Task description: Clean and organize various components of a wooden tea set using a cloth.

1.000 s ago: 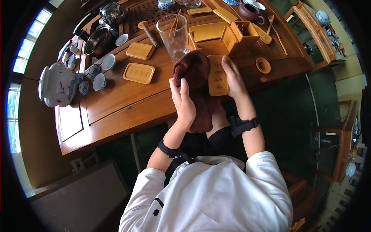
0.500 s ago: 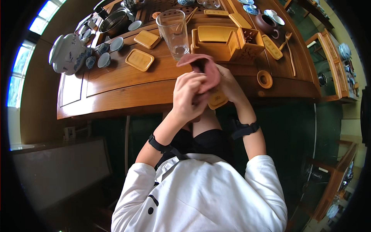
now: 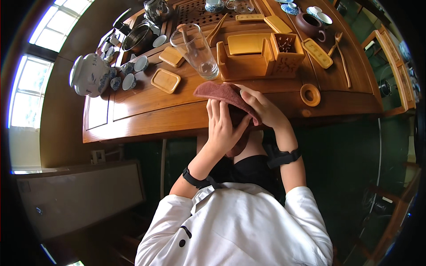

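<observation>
A reddish-brown cloth (image 3: 224,92) is bunched between my two hands just in front of the table's near edge. My left hand (image 3: 223,128) pinches it from below left, fingertips pressed against its underside. On the other side my right hand (image 3: 265,108) grips the cloth along its upper right edge. Whatever lies inside the folds is hidden. Just beyond the cloth stands a tall clear glass (image 3: 202,57). To its right sits a bamboo holder (image 3: 253,65) with a slotted compartment box (image 3: 287,55) at its end.
Left of the glass lie two small bamboo trays (image 3: 165,80), several small cups (image 3: 129,81) and a white lidded pot (image 3: 88,74). On the right are a round wooden ring (image 3: 310,95), a yellow bamboo tray (image 3: 317,53), wooden tongs (image 3: 341,57) and a brown teapot (image 3: 309,25).
The small yellow bamboo tray seen under the cloth by my right hand is now out of sight. The cloth has spread over, and the view has shifted slightly, moving the table things rightward.
</observation>
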The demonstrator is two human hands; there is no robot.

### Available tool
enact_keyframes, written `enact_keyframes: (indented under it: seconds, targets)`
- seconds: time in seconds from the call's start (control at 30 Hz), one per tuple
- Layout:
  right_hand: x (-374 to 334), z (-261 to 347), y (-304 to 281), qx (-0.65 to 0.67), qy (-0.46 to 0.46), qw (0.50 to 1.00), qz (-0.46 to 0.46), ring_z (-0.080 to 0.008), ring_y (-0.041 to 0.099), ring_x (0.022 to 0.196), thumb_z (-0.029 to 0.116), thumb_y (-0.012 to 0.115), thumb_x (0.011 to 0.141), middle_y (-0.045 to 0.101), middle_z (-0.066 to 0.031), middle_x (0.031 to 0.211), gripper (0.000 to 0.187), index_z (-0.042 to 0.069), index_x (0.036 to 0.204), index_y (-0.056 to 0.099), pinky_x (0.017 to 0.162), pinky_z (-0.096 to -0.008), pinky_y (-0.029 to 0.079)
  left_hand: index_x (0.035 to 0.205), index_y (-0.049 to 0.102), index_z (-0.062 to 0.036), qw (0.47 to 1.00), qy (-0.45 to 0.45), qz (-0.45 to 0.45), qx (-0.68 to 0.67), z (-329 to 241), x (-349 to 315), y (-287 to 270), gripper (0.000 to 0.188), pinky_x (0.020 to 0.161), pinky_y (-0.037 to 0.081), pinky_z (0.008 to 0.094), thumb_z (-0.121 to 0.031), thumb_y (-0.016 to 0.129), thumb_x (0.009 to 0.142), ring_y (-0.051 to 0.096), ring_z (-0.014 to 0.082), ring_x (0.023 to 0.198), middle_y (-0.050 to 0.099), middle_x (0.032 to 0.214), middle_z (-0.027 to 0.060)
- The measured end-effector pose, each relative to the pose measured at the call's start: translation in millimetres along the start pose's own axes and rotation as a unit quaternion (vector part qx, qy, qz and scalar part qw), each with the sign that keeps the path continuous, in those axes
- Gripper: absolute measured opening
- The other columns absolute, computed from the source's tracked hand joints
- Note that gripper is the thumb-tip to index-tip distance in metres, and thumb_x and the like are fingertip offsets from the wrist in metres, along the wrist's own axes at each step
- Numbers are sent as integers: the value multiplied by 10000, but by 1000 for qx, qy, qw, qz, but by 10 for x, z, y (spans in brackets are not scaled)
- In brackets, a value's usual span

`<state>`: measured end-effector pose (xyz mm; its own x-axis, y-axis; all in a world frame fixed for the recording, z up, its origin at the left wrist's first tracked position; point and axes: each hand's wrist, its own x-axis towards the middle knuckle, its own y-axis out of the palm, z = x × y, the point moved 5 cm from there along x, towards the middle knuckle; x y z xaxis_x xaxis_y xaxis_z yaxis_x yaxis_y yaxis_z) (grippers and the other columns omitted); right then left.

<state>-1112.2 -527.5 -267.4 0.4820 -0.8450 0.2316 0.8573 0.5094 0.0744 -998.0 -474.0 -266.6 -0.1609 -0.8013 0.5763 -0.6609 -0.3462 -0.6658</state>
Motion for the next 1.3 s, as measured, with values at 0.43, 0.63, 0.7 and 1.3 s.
enact_keyframes:
  seconds: [0.43, 0.63, 0.7, 1.3]
  targets:
    - [40, -75, 41, -30, 31, 999, 5, -160, 585, 962, 400, 409, 1008, 632, -121, 1017, 483, -12, 1231, 529, 868, -294, 439, 1039, 565, 25, 945, -183, -27, -271, 612, 199, -101, 359, 679, 441, 280, -68, 758, 751, 521, 201, 735, 537, 845, 98]
    - [17, -55, 88, 10, 31, 999, 20, -191, 551, 1151, 133, 470, 987, 489, -105, 1343, 466, 51, 1422, 324, 968, -302, 417, 893, 518, 12, 937, -201, -52, -280, 694, 150, -92, 228, 565, 365, 256, -29, 715, 788, 428, 138, 636, 469, 758, 65]
    - [6, -80, 74, 21, 48, 999, 13, -192, 547, 1158, 88, 476, 973, 461, -101, 1363, 484, 60, 1426, 309, 972, -305, 417, 864, 500, 5, 936, -225, -59, -266, 673, 152, -113, 215, 542, 344, 253, -13, 702, 793, 409, 132, 605, 448, 727, 60]
    - [-10, -81, 10, 99, 137, 985, -20, -123, 596, 962, 142, 536, 959, 640, -116, 1034, 274, 17, 1200, 497, 851, -262, 465, 1150, 526, 17, 783, -307, -23, -540, 825, 142, -133, 198, 840, 454, 236, -53, 455, 978, 563, 93, 921, 619, 1010, 56]
